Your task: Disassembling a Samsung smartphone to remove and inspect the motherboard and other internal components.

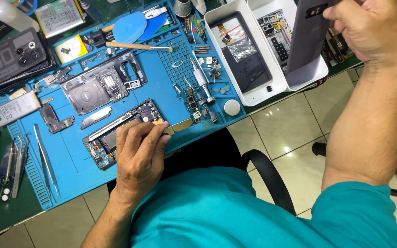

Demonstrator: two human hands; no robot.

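Note:
My left hand [138, 154] rests on an opened phone body [116, 133] with its circuit boards bare, lying on a blue work mat [161, 73]; the fingers press on the phone's near right end. My right hand [368, 27] is raised at the upper right, gripping a grey phone back cover [306, 41] that is held upright over two white trays [249, 94]. A small tan part [180, 125] lies on the mat just right of my left fingers.
On the mat lie a metal mid-frame with a round coil [99, 85], a brush [138, 46], a screwdriver [201, 78], tweezers [47, 160], small screws and parts. A battery [14, 108] and another phone [10, 57] sit at left. A chair armrest [267, 177] and tiled floor are below.

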